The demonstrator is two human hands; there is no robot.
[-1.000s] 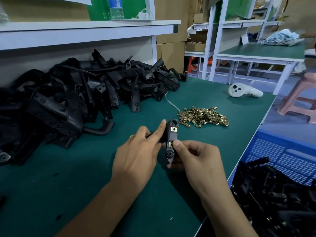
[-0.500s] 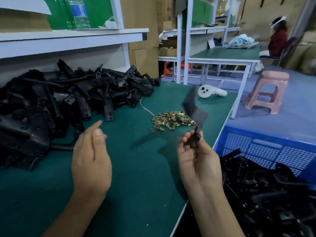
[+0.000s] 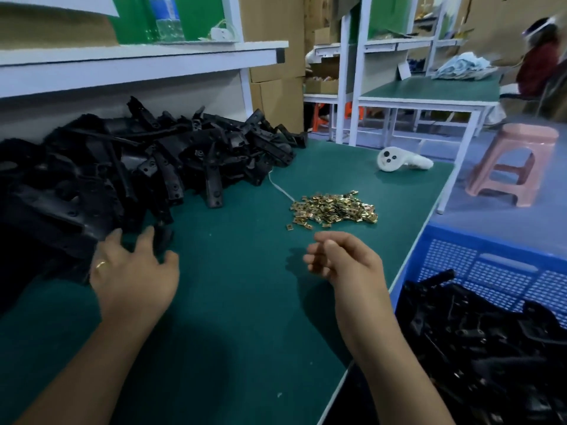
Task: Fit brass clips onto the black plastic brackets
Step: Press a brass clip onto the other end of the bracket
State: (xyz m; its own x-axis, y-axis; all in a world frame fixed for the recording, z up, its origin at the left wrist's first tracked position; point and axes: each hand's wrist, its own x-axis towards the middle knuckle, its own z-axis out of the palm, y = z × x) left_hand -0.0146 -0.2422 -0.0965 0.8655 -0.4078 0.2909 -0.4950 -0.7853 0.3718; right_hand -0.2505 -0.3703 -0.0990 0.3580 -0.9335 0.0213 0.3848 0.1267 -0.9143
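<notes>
Brass clips (image 3: 334, 207) beyond right hand (image 3: 343, 262)

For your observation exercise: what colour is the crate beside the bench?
Blue, perforated crate; the head view shows it best.

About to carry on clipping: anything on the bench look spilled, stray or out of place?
One brass clip lies apart from the clip pile, on its near left edge. A white controller sits at the far end of the bench, unrelated to the parts. Nothing looks damaged.

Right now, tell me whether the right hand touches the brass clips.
Apart. The head view shows bare green mat between the right hand and the brass clips.
</notes>
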